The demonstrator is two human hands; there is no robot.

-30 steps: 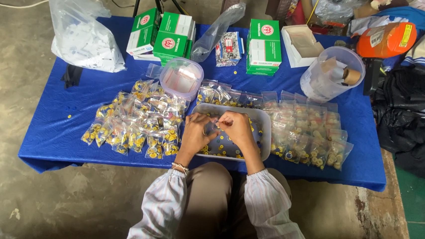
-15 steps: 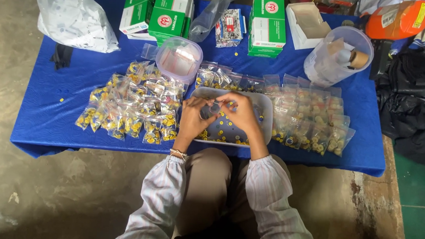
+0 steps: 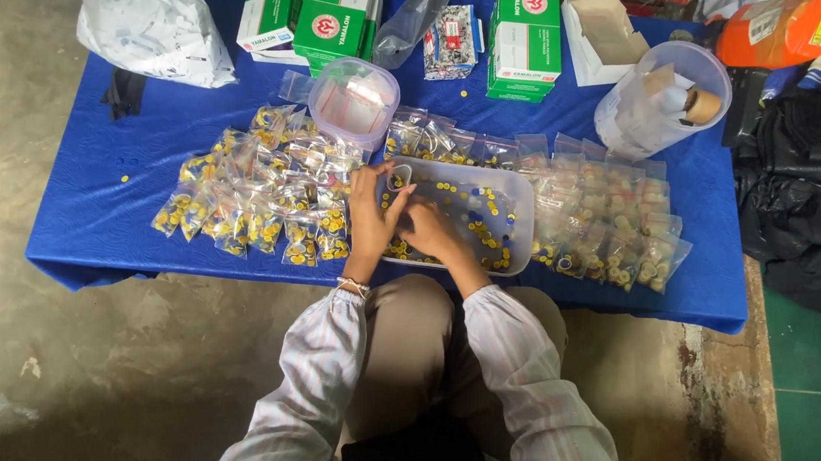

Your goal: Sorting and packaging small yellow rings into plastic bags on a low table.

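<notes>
A person sits at a low table with a blue cloth (image 3: 93, 228) on it. Both arms reach forward from striped sleeves, and the two hands meet over a white tray (image 3: 518, 214) right in front of the knees.

The left hand (image 3: 371, 213) is up at the left end of the tray. Its fingers are bent, and they pinch a small clear bag (image 3: 399, 177) by its top, so the bag stands open just above the tray's corner. A thin bracelet sits on that wrist.

The right hand (image 3: 430, 232) lies lower, inside the tray, with its fingers curled down among the little yellow and blue buttons (image 3: 484, 216) spread over the bottom. The fingertips are hidden under the hand, so I cannot tell if they are gripping a button or only touching them. The two hands are just beside each other, nearly touching.

To the left of the tray lies a big heap of small filled bags (image 3: 258, 201), full of yellow bits. To the right lies another heap of bags (image 3: 613, 221). Behind the tray, touching the left heap, stands a round clear tub (image 3: 353, 101). Farther back are green and white boxes (image 3: 334, 9), a big clear plastic bag (image 3: 151, 15) of white bits at the far left, and a tall clear jar (image 3: 660, 99) at the right. A few loose buttons lie on the cloth, well apart from the tray.
</notes>
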